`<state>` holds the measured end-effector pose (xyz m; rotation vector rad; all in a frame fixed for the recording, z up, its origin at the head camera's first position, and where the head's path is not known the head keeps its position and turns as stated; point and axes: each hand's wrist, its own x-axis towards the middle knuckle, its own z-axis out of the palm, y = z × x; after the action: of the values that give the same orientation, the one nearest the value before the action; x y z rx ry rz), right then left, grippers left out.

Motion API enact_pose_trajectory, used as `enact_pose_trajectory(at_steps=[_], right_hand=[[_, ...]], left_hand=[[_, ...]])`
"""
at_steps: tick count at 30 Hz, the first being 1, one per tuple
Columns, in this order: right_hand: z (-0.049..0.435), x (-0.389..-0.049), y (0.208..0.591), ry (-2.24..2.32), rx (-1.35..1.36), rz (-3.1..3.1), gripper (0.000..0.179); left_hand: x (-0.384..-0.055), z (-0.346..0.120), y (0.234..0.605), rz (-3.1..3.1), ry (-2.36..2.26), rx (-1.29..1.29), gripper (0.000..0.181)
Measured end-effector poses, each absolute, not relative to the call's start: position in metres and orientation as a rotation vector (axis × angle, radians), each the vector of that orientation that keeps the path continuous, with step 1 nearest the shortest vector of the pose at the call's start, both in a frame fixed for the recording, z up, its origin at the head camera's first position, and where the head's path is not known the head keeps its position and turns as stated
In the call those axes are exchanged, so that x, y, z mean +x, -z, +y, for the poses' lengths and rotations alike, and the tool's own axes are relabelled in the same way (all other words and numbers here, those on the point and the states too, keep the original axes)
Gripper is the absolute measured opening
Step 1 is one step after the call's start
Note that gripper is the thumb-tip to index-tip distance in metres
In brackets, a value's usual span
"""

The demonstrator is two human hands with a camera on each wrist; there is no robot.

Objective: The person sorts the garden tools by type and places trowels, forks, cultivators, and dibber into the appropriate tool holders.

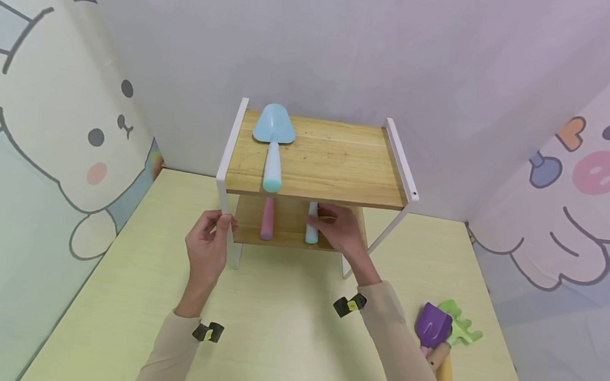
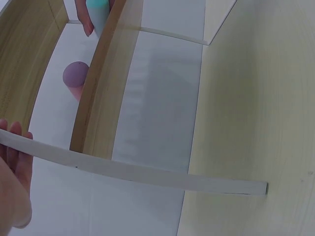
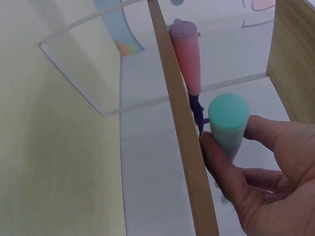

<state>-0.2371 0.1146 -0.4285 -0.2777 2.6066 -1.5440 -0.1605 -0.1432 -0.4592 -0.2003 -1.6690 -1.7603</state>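
A small two-tier wooden shelf (image 1: 328,162) with white metal side frames stands on the table. My left hand (image 1: 208,246) grips its front left post (image 2: 123,172), fingers behind and thumb in front. Between the tiers, my right hand (image 1: 340,228) pinches the pale blue handle (image 3: 229,118) of a garden tool with a teal end cap, thumb and fingers on opposite sides. That tool's head is hidden under the upper board. To its left on the lower board lies a tool with a pink handle (image 1: 267,218) and purple end. A light blue toy shovel (image 1: 274,129) lies on the upper board.
On the table (image 1: 274,330) at the right lie a purple shovel (image 1: 433,324), a green rake (image 1: 460,324) and a yellow handle (image 1: 445,377), close together. Cartoon-printed wall panels stand at both sides, with a pale wall (image 1: 315,49) behind the shelf.
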Motion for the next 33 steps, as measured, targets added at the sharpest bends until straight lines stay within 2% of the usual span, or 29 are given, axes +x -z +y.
enact_pose_trajectory(at_steps=[33], right_hand=[[0.1,-0.235,0.423,1.425,-0.236,2.732,0.043]], left_hand=[[-0.159,-0.143,0.458,-1.653,1.779,-0.199,0.014]])
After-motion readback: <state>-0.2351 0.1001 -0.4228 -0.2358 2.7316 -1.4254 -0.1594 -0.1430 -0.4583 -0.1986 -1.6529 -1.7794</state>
